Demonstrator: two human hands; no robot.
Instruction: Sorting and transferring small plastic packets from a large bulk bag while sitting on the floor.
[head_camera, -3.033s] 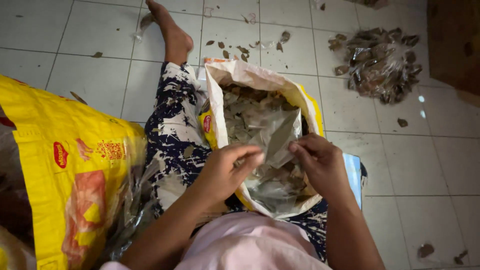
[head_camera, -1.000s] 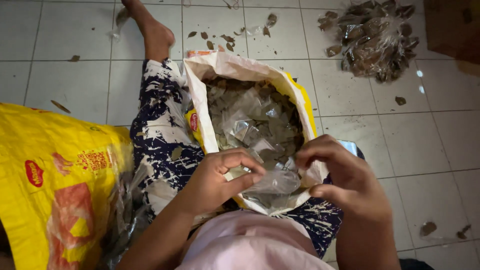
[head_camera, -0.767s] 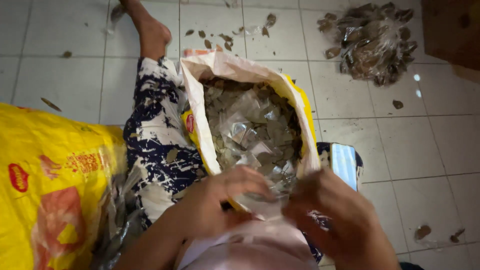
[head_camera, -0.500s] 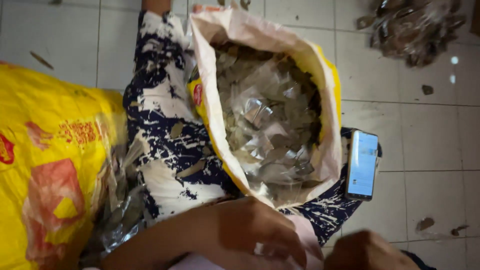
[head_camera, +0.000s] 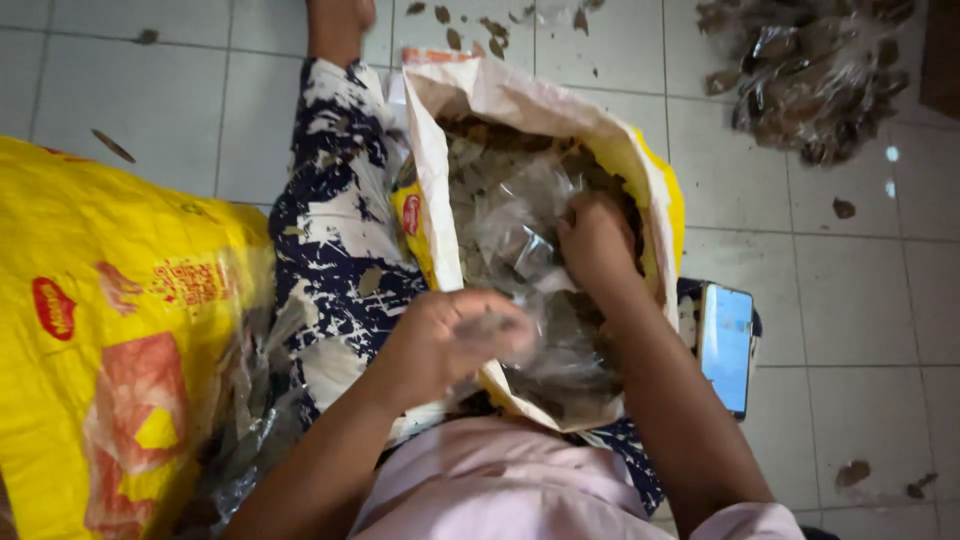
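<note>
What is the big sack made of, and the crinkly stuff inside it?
The sack looks like woven plastic, matte and pale inside, printed yellow outside. The wrappers inside look like thin clear plastic film: glossy, see-through and crumpled. The right hand reaches in among them.

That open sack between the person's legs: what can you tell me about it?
The sack looks like a woven plastic bag, pale inside and yellow with a red mark outside. It lies open on the person's lap over patterned trousers, mouth rolled back. It is packed with crumpled clear plastic wrappers and brownish scraps. The right hand reaches down inside among them; the left hand hovers at its near edge. A phone lies beside it.
</note>
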